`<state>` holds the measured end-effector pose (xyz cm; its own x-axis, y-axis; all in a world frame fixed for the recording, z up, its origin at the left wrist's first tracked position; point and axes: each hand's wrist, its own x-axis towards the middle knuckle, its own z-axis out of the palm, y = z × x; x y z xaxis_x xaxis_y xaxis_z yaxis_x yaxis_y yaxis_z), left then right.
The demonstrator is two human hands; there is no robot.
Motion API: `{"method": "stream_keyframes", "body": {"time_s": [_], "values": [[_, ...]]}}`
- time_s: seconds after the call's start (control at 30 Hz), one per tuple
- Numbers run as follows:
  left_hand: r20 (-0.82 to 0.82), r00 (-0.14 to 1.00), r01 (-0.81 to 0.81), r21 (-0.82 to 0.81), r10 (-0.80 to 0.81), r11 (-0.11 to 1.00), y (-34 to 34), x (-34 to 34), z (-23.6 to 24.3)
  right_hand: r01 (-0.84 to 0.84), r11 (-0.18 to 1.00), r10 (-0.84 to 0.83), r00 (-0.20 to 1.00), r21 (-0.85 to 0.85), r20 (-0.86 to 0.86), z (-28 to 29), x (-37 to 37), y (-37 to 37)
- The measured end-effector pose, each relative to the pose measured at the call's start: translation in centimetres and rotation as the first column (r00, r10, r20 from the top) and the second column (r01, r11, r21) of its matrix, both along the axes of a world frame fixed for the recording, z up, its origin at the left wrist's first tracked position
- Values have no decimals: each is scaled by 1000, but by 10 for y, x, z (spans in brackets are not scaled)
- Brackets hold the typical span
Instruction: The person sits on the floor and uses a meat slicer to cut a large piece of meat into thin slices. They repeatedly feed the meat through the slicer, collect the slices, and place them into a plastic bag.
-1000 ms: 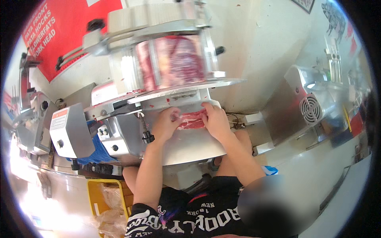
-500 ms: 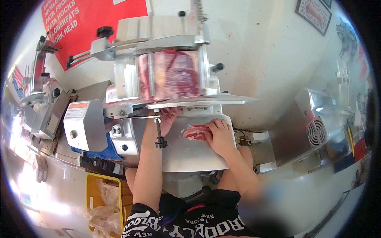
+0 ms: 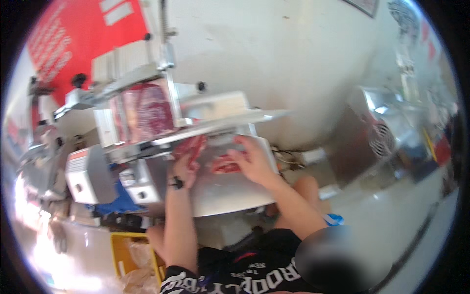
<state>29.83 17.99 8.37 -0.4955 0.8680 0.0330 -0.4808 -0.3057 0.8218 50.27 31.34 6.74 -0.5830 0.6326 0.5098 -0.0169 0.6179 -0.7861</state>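
Observation:
A metal meat slicer [image 3: 203,128] stands before me, with a large block of marbled red meat [image 3: 149,111] in its carriage. Below the blade edge, my left hand [image 3: 182,169] holds a thin meat slice [image 3: 192,147] that drapes over its fingers; motion blurs the fingertips. Several red and white slices lie in a small pile [image 3: 226,165] on the metal tray [image 3: 230,193]. My right hand [image 3: 255,161] is just right of this pile, its fingers spread and thumb near the meat. Whether it touches the slices is hard to tell.
Another slicer [image 3: 46,147] stands at the far left. A grey metal machine with a round vent [image 3: 381,139] is on the right. Near my left leg sits a yellow crate [image 3: 117,250] holding plastic bags. Cables [image 3: 289,158] lie behind the tray's right side.
The view has shifted, and the carriage with the meat block sits farther left relative to the blade. My left hand has come down from under the blade with a slice. My right hand's fingers have spread.

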Motion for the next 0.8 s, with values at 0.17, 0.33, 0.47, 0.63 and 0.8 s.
{"method": "stream_keyframes", "body": {"time_s": [0.17,0.33,0.47,0.63,0.8], "values": [[-411,911,-35,-171,-39,985,8,27,-4,-202,947,204,979,-249,-17,24,-27,-5],[-855,493,-246,-311,-158,918,10,15,-2,187,969,-225,939,163,261,0,-6,12],[-928,257,-373,-353,-270,858,-9,-22,-15,210,817,-400,877,537,266,-6,-4,6],[-63,952,-303,-44,301,952,-3,-51,1,36,848,-244,912,529,329,-17,-15,-2],[338,918,69,380,-208,922,17,-61,-12,40,872,-236,908,489,347,-17,-9,-2]]}}
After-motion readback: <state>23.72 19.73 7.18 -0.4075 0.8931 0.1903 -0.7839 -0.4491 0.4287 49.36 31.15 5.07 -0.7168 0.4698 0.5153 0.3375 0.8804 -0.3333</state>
